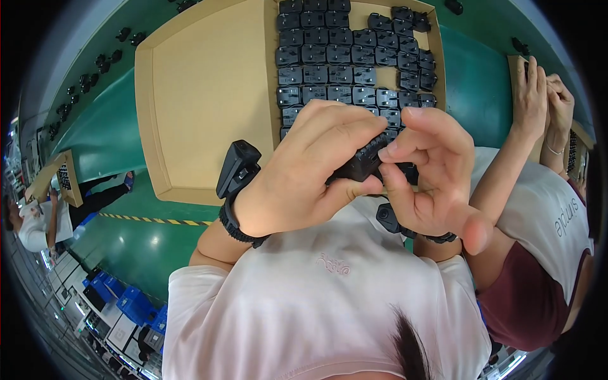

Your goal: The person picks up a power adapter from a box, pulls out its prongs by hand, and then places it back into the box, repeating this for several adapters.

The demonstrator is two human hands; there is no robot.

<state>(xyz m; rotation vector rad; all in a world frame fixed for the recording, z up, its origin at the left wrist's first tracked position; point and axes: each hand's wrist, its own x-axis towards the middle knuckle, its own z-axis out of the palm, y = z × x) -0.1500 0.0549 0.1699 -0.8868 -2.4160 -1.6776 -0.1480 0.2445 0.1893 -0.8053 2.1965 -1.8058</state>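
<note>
My left hand point(303, 166) is closed round a black power adapter point(362, 164), holding it in front of my chest over the near side of a cardboard box. On the adapter's right end, the thumb and forefinger of my right hand point(432, 171) press together, while its other fingers curl above. Small openings show on the adapter's face, but its pins are hidden by my hands. Rows of similar black plug adapters point(339, 55) stand in the box point(441, 50), many with pins upward.
The box's bare cardboard flap or lid point(206, 95) lies open on the left, over a green surface point(472, 76). At right, a co-worker's hands point(532, 95) work at another box. Loose black adapters point(101, 62) lie at far left. Small cameras point(238, 168) are strapped to my wrists.
</note>
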